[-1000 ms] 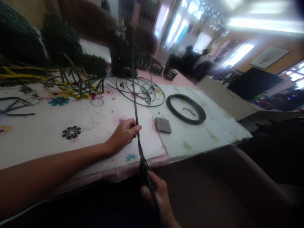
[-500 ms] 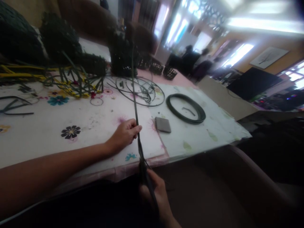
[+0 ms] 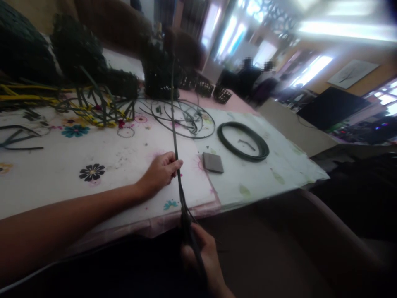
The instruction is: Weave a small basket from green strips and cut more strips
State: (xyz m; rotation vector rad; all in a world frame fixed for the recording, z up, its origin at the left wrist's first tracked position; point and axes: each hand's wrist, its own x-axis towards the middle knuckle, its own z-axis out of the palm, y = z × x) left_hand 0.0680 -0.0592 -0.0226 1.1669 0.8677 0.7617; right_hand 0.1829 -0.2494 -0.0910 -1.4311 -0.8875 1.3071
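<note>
A long, thin dark green strip point(image 3: 174, 136) stretches up and away over the table. My left hand point(image 3: 164, 169) pinches it between thumb and fingers, just above the tabletop near the front edge. Below that grip the strip runs down to a dark pair of scissors point(image 3: 190, 236), where it seems to part into two thin lengths. My right hand point(image 3: 206, 252) is wrapped round the scissors' handles, in front of the table edge. How far the blades are apart is too dark to tell.
On the flowered tablecloth point(image 3: 62, 182) lie a dark coil point(image 3: 243, 155), a flat grey block point(image 3: 213, 162) and loose loops of strip point(image 3: 214, 128). Green and yellow strips point(image 3: 102, 118) are heaped at left. Dark baskets point(image 3: 221, 95) stand behind. People point(image 3: 246, 76) sit in the background.
My left hand has shifted slightly left and down, and the strip has swung a little left with it. My right hand stays nearly in place.
</note>
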